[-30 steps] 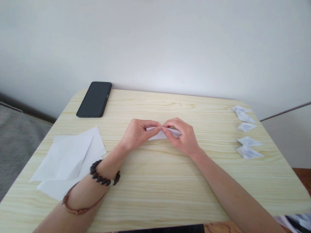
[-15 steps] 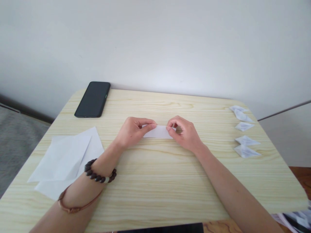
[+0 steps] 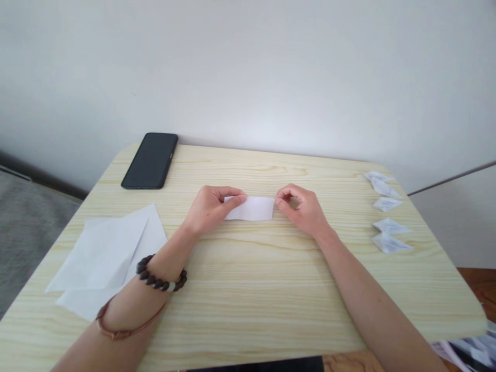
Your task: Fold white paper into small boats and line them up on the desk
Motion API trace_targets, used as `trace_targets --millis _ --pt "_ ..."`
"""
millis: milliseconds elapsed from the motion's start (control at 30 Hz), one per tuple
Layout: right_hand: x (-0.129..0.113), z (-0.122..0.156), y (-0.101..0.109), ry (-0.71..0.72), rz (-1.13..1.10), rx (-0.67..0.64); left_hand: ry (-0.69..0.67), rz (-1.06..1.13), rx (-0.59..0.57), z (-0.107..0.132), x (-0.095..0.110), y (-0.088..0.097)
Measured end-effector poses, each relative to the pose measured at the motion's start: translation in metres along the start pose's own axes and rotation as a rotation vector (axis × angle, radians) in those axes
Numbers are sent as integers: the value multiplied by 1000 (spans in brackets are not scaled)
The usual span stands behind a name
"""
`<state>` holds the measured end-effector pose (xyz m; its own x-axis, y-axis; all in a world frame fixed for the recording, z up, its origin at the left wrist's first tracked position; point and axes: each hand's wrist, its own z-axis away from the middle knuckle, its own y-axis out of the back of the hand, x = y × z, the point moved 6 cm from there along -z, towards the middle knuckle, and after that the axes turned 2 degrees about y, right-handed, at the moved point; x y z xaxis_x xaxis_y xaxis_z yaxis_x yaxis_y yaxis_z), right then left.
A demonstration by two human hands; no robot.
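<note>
A narrow folded strip of white paper (image 3: 256, 208) is held just above the middle of the table. My left hand (image 3: 213, 207) pinches its left part between thumb and fingers. At the strip's upper right corner, my right hand (image 3: 302, 207) has thumb and forefinger pressed together on the edge. Far to the right lie several small folded white paper pieces with pointed ends (image 3: 389, 226), in a loose column. Beside my left forearm rest several flat white paper sheets (image 3: 104, 250), overlapping one another.
A black phone (image 3: 150, 161) lies at the table's back left. The pale wood-grain table (image 3: 248, 289) meets a white wall (image 3: 271, 77) behind. At the bottom edge shows a dark flat object (image 3: 263, 366); a pile of mixed items (image 3: 470, 351) is at the lower right.
My right hand has slid to the right along the strip to its right end, uncovering more of the paper. The left hand keeps its pinch almost in place.
</note>
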<state>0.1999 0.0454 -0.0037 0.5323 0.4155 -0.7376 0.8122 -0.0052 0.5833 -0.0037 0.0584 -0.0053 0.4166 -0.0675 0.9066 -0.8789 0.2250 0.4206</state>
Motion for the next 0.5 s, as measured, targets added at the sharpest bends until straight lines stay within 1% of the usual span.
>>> trace_targets --millis 67,167,233,267,367,400,500 --pt "3 1 1 -7 -49 22 12 0 8 0 0 2" --pt "7 3 4 -40 -154 105 25 4 17 1 1 5" --pt "5 4 3 -46 -188 110 17 -4 7 2 2 3" --pt "1 4 1 -31 -188 79 6 -12 -4 3 3 1" --pt "-14 6 -13 54 -104 -91 -42 -48 -33 5 7 -7" --pt "-18 7 -17 81 -63 -117 -61 -62 -36 6 9 -10" --pt "-24 8 -22 142 13 -117 -102 -104 -27 7 12 -14"
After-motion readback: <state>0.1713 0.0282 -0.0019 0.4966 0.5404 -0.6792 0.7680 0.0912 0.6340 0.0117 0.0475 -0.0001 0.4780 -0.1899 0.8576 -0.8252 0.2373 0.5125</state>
